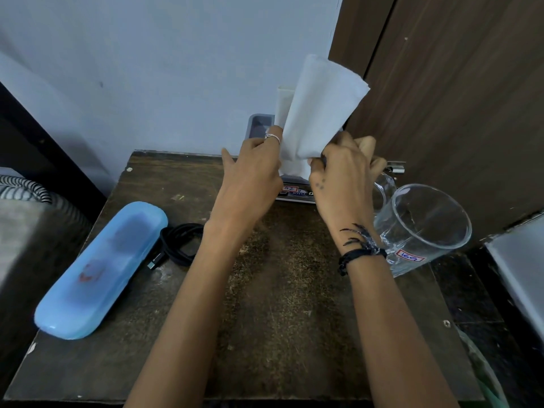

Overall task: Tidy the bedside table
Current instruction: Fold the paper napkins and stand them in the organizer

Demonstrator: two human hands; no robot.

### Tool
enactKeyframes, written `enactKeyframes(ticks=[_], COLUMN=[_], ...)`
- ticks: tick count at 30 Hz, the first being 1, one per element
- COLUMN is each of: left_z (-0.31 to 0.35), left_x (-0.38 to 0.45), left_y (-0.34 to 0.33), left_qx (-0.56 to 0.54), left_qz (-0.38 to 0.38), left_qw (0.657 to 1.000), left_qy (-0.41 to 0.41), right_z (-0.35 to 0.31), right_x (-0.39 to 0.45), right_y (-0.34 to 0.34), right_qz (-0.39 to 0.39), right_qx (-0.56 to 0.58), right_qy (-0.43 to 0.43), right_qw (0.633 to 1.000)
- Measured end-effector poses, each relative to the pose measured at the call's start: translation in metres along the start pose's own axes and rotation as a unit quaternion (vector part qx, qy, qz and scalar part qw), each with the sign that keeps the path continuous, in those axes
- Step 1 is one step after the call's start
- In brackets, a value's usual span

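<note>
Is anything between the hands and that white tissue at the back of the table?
No. Both hands already have it: the left hand touches the tissue on its left side, and the right hand grips its lower end. The glass mug lies off to the right, clear of them.

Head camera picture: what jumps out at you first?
Two hands, left hand and right hand, hold up a white tissue at the table's back edge. A long blue case lies at the left, and a clear glass mug stands at the right.
</note>
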State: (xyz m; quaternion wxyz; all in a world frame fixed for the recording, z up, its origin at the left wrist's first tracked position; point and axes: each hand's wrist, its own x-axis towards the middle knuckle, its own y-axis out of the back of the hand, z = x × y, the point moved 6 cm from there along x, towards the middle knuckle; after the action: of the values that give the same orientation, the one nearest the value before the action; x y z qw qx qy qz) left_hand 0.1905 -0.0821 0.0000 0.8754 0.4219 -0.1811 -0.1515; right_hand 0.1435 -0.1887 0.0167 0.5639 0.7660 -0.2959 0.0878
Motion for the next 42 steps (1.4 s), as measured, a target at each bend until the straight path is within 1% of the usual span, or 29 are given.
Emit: enactKeyframes(ticks=[1, 3, 6, 9, 12, 16, 18, 20, 24, 26, 28, 31, 34, 36, 38, 40, 42], left_z=[0.0, 0.002, 0.004, 0.008, 0.01, 0.005, 0.002, 0.001, -0.002, -0.002, -0.003, -0.004, -0.006, -0.009, -0.009, -0.008, -0.007], left_x=[0.0, -0.002, -0.006, -0.007, -0.009, -0.007, -0.004, -0.003, -0.003, -0.004, -0.004, -0.003, -0.002, -0.001, 0.0, 0.001, 0.002], left_y=[0.0, 0.004, 0.009, 0.009, 0.009, 0.01, 0.012, 0.016, 0.021, 0.023, 0.024, 0.024, 0.024, 0.023, 0.023, 0.025, 0.028], left_qx=[0.004, 0.014, 0.035, 0.077, 0.092, 0.064, 0.014, -0.033, -0.091, -0.087, -0.089, -0.087, -0.071, -0.064, -0.062, -0.081, -0.11], left_qz=[0.012, 0.063, 0.133, 0.155, 0.175, 0.153, 0.13, 0.113, 0.109, 0.119, 0.126, 0.132, 0.118, 0.101, 0.094, 0.103, 0.116], left_qw=[1.0, 0.998, 0.99, 0.985, 0.98, 0.986, 0.991, 0.993, 0.99, 0.989, 0.988, 0.987, 0.99, 0.991, 0.992, 0.991, 0.987], left_qy=[-0.004, -0.018, -0.004, 0.01, 0.016, 0.025, 0.02, 0.007, 0.003, -0.006, -0.004, 0.012, 0.038, 0.055, 0.05, 0.037, 0.028], right_z=[0.0, 0.001, 0.0, 0.001, 0.002, -0.001, -0.001, 0.001, 0.012, 0.015, 0.016, 0.012, 0.01, 0.01, 0.009, 0.008, 0.008], right_x=[0.0, -0.001, -0.004, -0.008, -0.009, -0.008, -0.005, -0.001, 0.009, 0.013, 0.014, 0.011, 0.01, 0.01, 0.011, 0.013, 0.015], right_y=[0.001, 0.002, -0.001, -0.005, -0.006, -0.007, -0.006, -0.006, -0.005, -0.001, 0.001, -0.001, -0.002, -0.002, -0.002, -0.002, 0.001], right_qz=[0.006, 0.008, -0.006, -0.021, -0.03, -0.02, -0.011, -0.019, -0.056, -0.055, -0.051, -0.051, -0.062, -0.079, -0.107, -0.141, -0.145], right_qx=[-0.001, -0.012, -0.03, -0.034, -0.048, -0.076, -0.082, -0.076, 0.013, 0.052, 0.069, 0.048, 0.02, 0.012, 0.015, 0.058, 0.132], right_qy=[-0.004, -0.012, -0.017, -0.027, -0.039, -0.058, -0.065, -0.061, -0.076, -0.079, -0.079, -0.067, -0.06, -0.061, -0.059, -0.071, -0.091], right_qw=[1.0, 1.0, 0.999, 0.999, 0.998, 0.995, 0.994, 0.995, 0.995, 0.994, 0.993, 0.995, 0.996, 0.995, 0.992, 0.986, 0.976])
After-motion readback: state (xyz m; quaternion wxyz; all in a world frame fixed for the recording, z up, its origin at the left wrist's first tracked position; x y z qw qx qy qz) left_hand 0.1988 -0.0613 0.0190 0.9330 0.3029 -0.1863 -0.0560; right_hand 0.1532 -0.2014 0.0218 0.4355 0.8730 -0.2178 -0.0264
